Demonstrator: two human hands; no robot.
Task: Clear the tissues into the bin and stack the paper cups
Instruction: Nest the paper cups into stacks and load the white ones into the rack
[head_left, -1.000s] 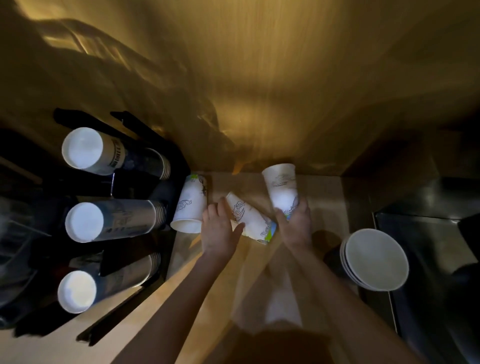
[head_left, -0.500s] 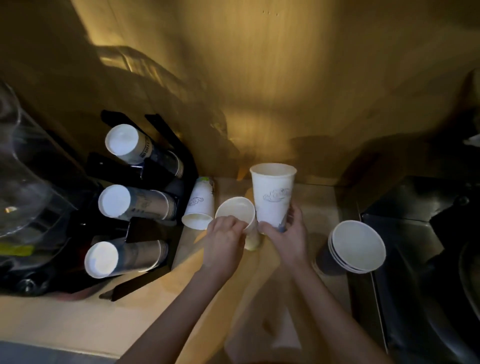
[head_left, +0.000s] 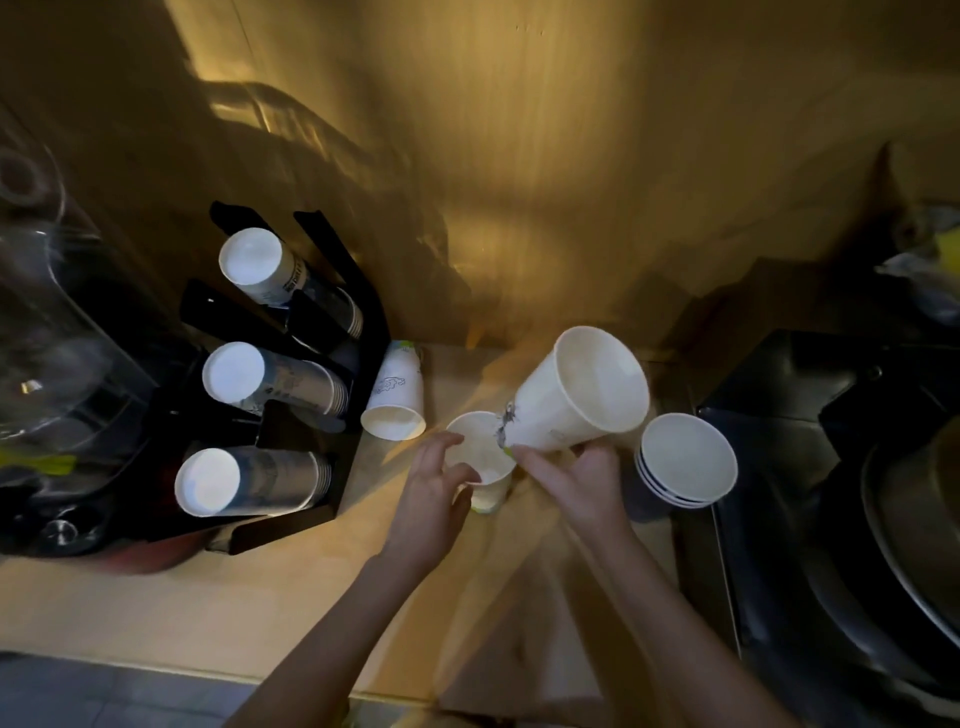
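My right hand (head_left: 576, 483) grips a tall white paper cup (head_left: 576, 400) by its base, tilted with its mouth up and to the right, its bottom just over the rim of a shorter upright cup (head_left: 480, 457). My left hand (head_left: 434, 491) wraps around that upright cup's left side on the wooden counter (head_left: 291, 597). A third printed cup (head_left: 395, 395) stands upright beside the black rack. No tissues or bin are visible.
A black rack (head_left: 332, 332) at left holds three lying stacks of cups (head_left: 270, 379). A short stack of white bowls (head_left: 685, 460) sits right of my hands. A dark sink (head_left: 831, 493) fills the right side; a clear container (head_left: 62, 332) stands far left.
The right hand lifted its tall cup off the counter and tilted it over the cup in my left hand. The left cup, lying a second ago, now stands upright.
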